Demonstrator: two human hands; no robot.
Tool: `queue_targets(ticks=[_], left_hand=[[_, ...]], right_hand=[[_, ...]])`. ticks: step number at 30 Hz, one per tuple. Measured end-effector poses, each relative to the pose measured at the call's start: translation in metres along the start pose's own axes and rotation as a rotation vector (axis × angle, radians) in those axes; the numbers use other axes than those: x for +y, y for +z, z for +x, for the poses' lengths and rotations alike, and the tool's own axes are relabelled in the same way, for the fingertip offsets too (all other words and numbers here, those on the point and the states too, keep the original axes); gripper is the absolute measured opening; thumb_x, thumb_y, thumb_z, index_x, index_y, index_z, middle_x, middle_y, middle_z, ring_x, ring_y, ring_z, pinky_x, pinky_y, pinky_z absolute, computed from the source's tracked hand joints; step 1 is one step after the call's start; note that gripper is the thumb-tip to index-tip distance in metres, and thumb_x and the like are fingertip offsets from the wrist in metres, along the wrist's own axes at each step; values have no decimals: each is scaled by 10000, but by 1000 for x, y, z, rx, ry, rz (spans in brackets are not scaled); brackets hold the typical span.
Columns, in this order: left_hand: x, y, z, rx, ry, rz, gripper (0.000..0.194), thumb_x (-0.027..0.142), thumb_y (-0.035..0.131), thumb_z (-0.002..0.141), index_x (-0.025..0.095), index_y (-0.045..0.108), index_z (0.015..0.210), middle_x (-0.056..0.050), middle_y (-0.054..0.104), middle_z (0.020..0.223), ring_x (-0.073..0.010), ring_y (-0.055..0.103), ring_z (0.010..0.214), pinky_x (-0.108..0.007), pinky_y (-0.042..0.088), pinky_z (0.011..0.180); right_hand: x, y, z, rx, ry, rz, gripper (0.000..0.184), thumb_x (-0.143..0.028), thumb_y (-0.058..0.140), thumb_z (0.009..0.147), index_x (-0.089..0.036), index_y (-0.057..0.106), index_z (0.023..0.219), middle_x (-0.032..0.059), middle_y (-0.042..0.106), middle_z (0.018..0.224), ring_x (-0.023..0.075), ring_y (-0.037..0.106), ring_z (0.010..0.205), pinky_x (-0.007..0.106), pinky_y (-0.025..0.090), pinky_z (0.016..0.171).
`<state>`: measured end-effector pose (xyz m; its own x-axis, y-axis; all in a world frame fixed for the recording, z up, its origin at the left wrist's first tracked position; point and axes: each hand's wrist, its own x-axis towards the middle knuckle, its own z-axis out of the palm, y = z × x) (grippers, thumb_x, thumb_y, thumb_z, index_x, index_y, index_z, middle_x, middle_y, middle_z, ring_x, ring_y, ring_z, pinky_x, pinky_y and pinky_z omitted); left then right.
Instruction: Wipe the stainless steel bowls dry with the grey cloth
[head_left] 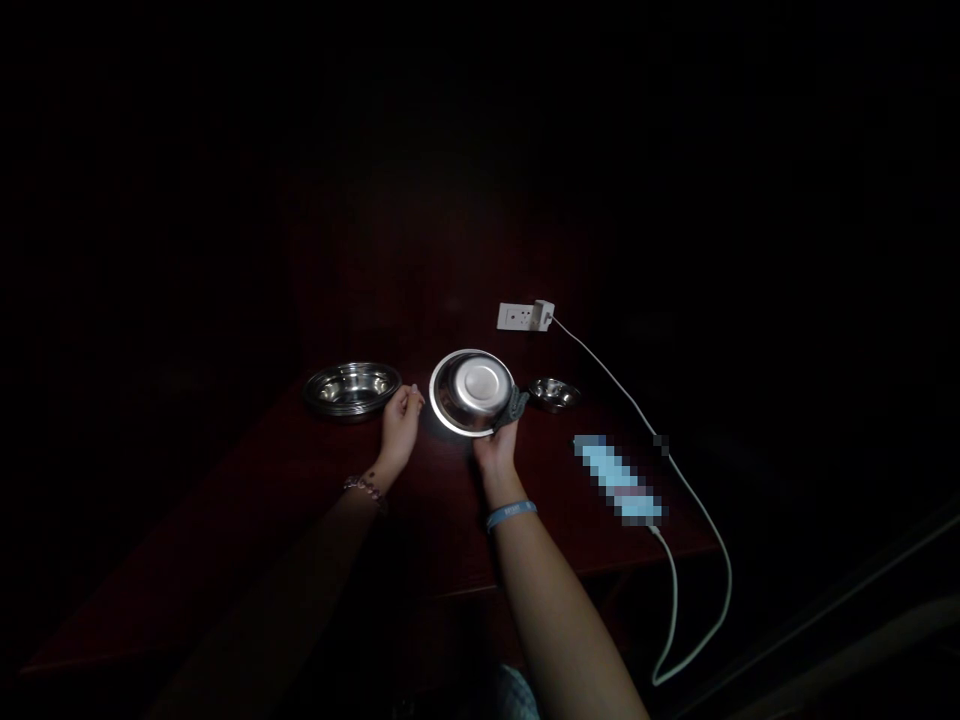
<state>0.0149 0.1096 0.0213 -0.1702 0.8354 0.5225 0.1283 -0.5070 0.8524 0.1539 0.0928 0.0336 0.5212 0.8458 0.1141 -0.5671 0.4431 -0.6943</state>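
A shiny metal bowl is tipped up over the table, its round underside facing me. My right hand grips it at the lower right edge, and a dark grey-green cloth is pressed between that hand and the bowl. My left hand is to the left of this bowl, apart from it, with its fingers curled in and nothing visible in them. Close beside my left hand sits a stack of metal bowls, open side up. Whether the left fingers touch the stack's rim, I cannot tell.
A smaller metal bowl sits right of the held one. On the dark red table lies a blurred-out phone. Its white cable loops past the table's right edge from a charger in a wall socket. Surroundings are very dark.
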Motion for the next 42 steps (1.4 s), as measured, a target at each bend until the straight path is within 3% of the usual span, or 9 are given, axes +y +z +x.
queue_targets(ticks=[6,9,16,28,33,39,42], left_hand=[[10,-10,-8,-27,77,389,204,422,527,924,229,538,858,39,538,672,-119,491,604,-242,331,601],[15,-13,-10,-43,76,504,172,406,529,927,236,554,911,34,570,704,-128,529,635,-246,310,598],[15,-16,-8,-77,71,596,185,407,504,947,238,575,921,5,631,768,-153,585,709,-253,291,594],[15,-17,-8,-110,64,711,238,324,424,984,228,616,880,-48,662,802,-176,566,687,-281,235,579],[12,-16,-6,-96,31,593,263,340,434,971,224,537,758,-2,549,664,-149,475,612,-276,235,573],[7,-4,0,-101,8,27,312,330,404,969,216,417,678,27,451,641,-121,438,632,-224,361,604],[6,0,0,-84,-54,-138,329,340,421,970,218,399,665,39,386,614,-111,376,583,-223,352,564]], right_hand=[[-6,8,-8,-99,-29,31,544,-541,327,962,-164,651,1182,100,749,1147,204,642,1217,444,484,1082],[-10,11,-12,-124,-14,28,562,-563,356,945,-154,643,1203,112,729,1199,205,617,1249,456,467,1093],[-11,11,-14,-133,24,15,587,-566,314,961,-169,597,1288,106,706,1251,182,604,1268,431,463,1100],[-3,6,-10,-87,56,22,582,-557,297,970,-164,624,1248,109,697,1272,187,619,1253,439,456,1108],[-3,7,-11,-90,30,-5,577,-569,289,970,-182,646,1207,91,724,1222,186,637,1228,432,483,1087],[0,4,-7,-67,-49,-27,451,-483,404,948,-197,633,1210,80,738,1184,190,606,1270,445,469,1102],[1,2,-5,-20,-45,-35,403,-433,442,935,-199,630,1205,82,726,1206,197,588,1294,472,440,1127]])
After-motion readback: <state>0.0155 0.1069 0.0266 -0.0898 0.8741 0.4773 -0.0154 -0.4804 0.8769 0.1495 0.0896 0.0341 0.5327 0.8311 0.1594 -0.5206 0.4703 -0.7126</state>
